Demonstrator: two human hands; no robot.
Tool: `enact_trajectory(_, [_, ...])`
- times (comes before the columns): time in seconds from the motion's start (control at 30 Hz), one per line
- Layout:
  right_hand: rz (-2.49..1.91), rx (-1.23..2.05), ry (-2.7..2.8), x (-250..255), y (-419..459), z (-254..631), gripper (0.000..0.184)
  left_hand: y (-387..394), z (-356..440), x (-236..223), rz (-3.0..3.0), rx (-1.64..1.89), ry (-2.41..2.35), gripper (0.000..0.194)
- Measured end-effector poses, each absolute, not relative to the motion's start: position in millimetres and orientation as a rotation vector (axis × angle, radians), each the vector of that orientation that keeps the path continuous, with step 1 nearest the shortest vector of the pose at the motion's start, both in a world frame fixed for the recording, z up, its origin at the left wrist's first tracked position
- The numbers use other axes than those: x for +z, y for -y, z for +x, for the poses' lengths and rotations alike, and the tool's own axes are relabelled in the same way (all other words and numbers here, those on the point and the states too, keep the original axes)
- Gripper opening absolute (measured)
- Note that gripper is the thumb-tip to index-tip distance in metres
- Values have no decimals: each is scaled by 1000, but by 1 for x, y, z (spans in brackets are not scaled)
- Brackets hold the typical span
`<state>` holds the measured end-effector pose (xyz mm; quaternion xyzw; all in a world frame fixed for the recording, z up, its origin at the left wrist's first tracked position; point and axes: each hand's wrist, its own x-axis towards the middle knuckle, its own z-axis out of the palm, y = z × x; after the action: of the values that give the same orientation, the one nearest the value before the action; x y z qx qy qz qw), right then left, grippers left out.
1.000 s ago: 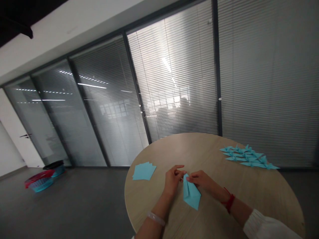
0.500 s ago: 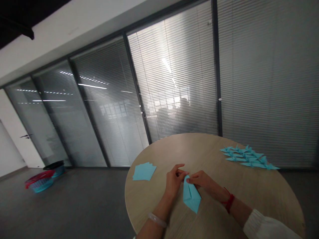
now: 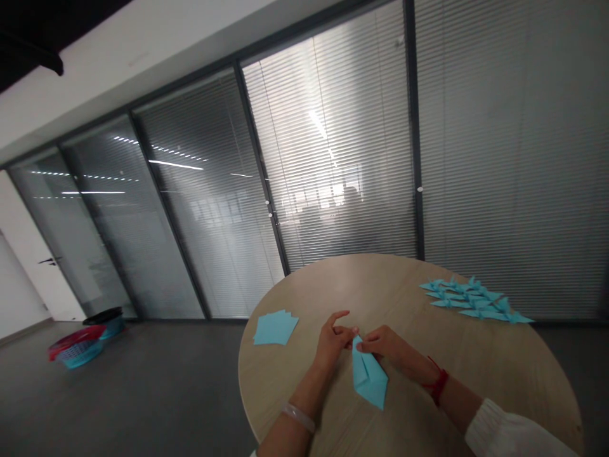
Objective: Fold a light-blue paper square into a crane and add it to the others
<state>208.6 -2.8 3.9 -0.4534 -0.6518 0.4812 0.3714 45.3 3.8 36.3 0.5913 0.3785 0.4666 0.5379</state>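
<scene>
A folded sheet of light blue origami paper (image 3: 368, 378) lies on the round wooden table (image 3: 404, 279), its narrow tip rising between my hands. The fingers of my right hand (image 3: 380, 341) pinch that tip. My left hand (image 3: 333, 338) sits just left of it, index finger raised and other fingertips at the paper's edge; I cannot tell if they grip it. A small stack of square blue paper (image 3: 276, 327) lies to the left. Several blue paper cranes (image 3: 476, 302) lie in rows at the table's right side.
The round table's curved edge runs close around my forearms. Behind it stands a glass wall with blinds (image 3: 333, 158). A red and teal basket (image 3: 76, 347) and a dark-rimmed bin (image 3: 111, 320) stand on the grey floor at the left, near a white door (image 3: 61, 285).
The folded paper has shifted slightly down and to the right. My left index finger has lifted a little higher. The stack and the cranes have not moved.
</scene>
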Motion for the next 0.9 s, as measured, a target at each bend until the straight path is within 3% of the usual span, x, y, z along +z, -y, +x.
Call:
enact_trajectory(0.27, [-1143,1241,1703,5,4,207,47,-6,45,32,1542,1162,-848,38])
enact_trajectory(0.43, [-1136,1297,1675,4,6,208,45,-6,45,33,1496,1110,-825,54])
enact_trajectory(0.67, [-1143,1214,1715,3,4,207,47,-10,44,28,1570,1132,-887,46])
enact_trajectory(0.9, [-1120,1167,1314,9,-3,213,47,-4,43,31,1638,1104,-774,72])
